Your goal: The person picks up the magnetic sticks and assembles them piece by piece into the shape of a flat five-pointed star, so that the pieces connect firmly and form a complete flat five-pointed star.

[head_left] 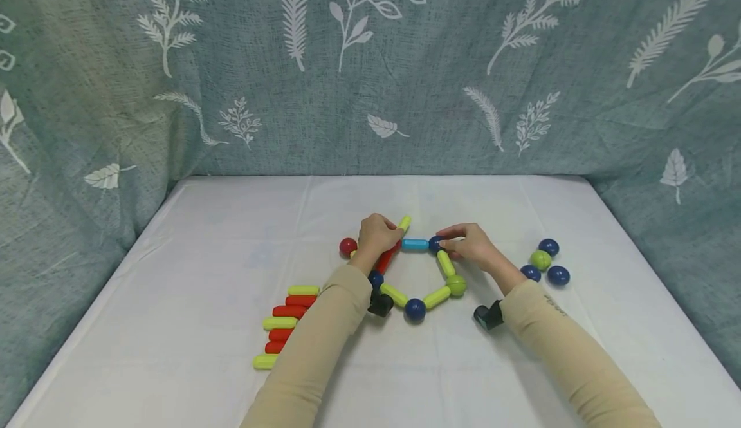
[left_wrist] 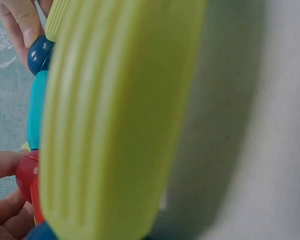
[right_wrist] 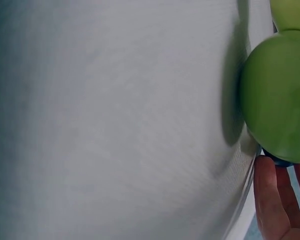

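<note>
A ring of toy rods and balls lies on the white table. My left hand (head_left: 376, 233) pinches a red ball (left_wrist: 27, 176) at the ring's far left corner. There a red rod (head_left: 386, 259), a light-blue rod (head_left: 415, 244) and a yellow-green rod (head_left: 404, 223) come together. At the light-blue rod's other end, my right hand (head_left: 471, 244) pinches a dark blue ball (head_left: 436, 244) between thumb and fingers. A green ball (head_left: 456, 285) and another dark blue ball (head_left: 415, 310) join yellow-green rods on the near side. My left hand partly hides the left side.
Several red and yellow-green loose rods (head_left: 289, 311) lie in a column at left, partly behind the left sleeve. Blue balls (head_left: 558, 276) and one green ball (head_left: 541, 260) sit at right. Another red ball (head_left: 348, 246) is left of my left hand. A patterned curtain (head_left: 370, 93) hangs behind.
</note>
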`<state>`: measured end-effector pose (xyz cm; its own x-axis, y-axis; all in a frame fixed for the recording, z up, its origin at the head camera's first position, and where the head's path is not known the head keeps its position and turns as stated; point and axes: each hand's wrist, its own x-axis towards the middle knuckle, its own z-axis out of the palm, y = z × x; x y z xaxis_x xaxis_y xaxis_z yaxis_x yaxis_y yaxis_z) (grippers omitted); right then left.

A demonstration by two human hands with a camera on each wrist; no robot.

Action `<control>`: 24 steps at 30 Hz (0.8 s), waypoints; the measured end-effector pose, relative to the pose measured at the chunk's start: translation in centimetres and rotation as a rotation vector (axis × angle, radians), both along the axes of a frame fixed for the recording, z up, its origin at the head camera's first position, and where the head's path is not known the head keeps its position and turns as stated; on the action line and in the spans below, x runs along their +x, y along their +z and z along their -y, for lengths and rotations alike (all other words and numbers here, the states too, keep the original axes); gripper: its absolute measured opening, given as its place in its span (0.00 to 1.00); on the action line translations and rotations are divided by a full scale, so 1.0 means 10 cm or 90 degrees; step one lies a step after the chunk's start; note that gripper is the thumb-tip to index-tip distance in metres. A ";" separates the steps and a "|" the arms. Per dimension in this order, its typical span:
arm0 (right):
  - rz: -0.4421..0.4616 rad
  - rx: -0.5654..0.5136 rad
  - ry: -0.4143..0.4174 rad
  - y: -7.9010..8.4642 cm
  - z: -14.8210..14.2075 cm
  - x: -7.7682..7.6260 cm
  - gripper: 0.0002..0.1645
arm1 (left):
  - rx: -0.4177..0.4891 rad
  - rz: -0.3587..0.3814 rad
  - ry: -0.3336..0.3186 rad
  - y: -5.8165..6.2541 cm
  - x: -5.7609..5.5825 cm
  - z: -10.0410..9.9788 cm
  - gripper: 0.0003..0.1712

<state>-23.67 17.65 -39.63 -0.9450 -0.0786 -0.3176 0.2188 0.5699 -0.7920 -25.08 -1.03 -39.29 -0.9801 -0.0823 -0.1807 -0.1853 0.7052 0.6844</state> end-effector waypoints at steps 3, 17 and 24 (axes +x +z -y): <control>0.001 0.001 0.002 0.01 0.00 0.00 0.18 | -0.006 -0.005 -0.003 0.01 0.01 0.00 0.14; 0.003 0.008 -0.008 0.01 0.02 0.00 0.18 | 0.010 -0.023 -0.162 0.04 -0.01 0.19 0.16; -0.004 0.020 0.017 0.03 -0.01 0.04 0.20 | -0.005 0.000 -0.222 0.13 0.02 0.26 0.11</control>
